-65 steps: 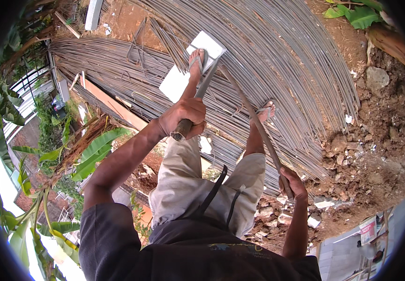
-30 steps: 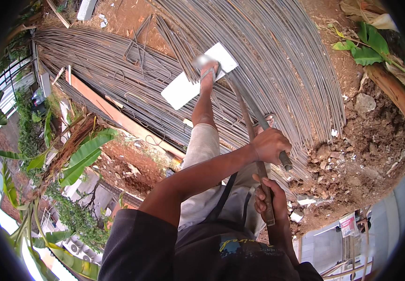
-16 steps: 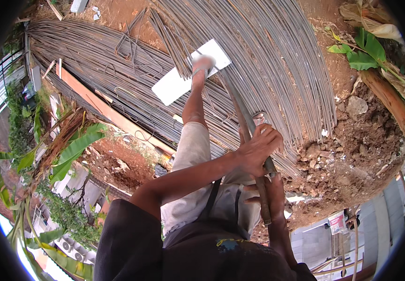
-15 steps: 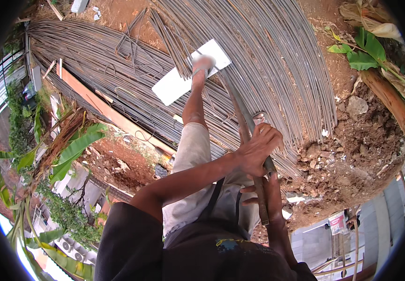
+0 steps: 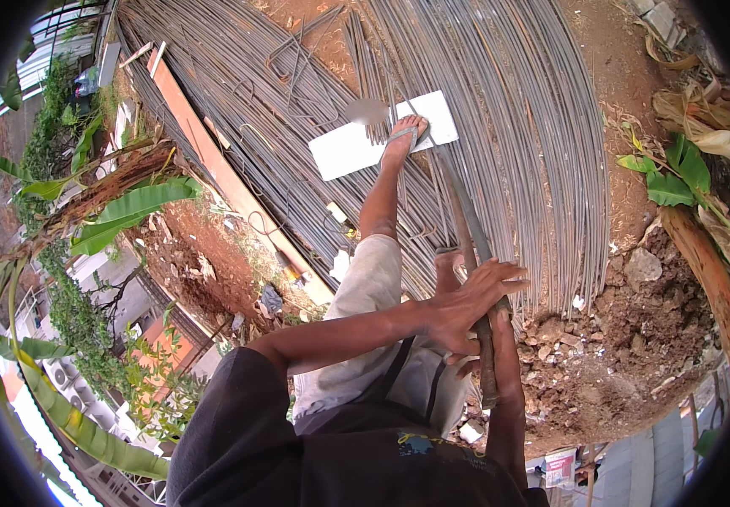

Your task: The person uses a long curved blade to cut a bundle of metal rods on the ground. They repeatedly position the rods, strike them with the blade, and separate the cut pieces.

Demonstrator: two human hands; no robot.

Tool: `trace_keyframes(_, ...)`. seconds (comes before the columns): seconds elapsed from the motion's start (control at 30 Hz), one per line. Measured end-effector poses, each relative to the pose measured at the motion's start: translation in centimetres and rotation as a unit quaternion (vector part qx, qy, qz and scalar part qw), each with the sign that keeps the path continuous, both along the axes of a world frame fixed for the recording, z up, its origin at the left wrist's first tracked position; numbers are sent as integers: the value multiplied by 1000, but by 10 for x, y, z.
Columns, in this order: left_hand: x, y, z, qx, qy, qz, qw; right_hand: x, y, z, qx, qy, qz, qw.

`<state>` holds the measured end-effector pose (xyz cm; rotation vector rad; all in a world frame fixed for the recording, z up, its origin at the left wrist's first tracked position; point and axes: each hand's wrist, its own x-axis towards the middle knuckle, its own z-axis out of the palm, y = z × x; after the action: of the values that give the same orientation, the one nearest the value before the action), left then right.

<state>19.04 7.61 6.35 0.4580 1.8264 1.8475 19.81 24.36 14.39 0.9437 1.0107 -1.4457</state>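
Note:
Two long metal pipes, a grey one [image 5: 469,215] and a rusty brown one [image 5: 488,372], run close together from the white board [image 5: 344,160] back toward my body. My left hand [image 5: 460,311] lies over both near their close ends, thumb below and fingers reaching across to the right. My right hand [image 5: 503,331] is underneath on the right, its fingers curling behind the brown pipe and showing on its left side. That pipe's end sticks out below my hands. My left foot [image 5: 403,139], in a grey flip-flop, presses on the board where the pipes' far ends lie.
Bundles of steel rebar [image 5: 534,152] cover the ground, with bent bars [image 5: 302,59] at upper left. An orange-brown plank [image 5: 221,177] edges them. My right foot [image 5: 448,269] stands among the bars. Rubble [image 5: 635,338] and a banana stem [image 5: 707,270] lie right.
My view has shifted, so board and rebar sit farther right. My left hand's fingers have straightened across the pipes. Both hands stay at the pipes' close ends.

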Motion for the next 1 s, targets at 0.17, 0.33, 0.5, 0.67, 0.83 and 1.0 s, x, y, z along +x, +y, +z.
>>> trace_keyframes(0.17,17,-16,15,-36,-3,-41,999,15,2,-18,-50,-19,-89,995)
trace_keyframes(0.33,32,-27,24,-49,-4,-60,997,9,-13,-9,8,-75,-30,997)
trace_keyframes(0.5,41,-41,31,4,-77,-16,997,0,-17,-12,12,-68,14,998)
trace_keyframes(0.67,96,-31,50,40,-76,158,984,-2,-6,-18,-9,-88,-43,995)
trace_keyframes(0.83,149,16,79,-79,44,137,986,-6,-6,-15,9,-99,-60,993)
trace_keyframes(1.0,131,46,53,-77,-18,276,958,0,2,-21,4,-105,-62,993)
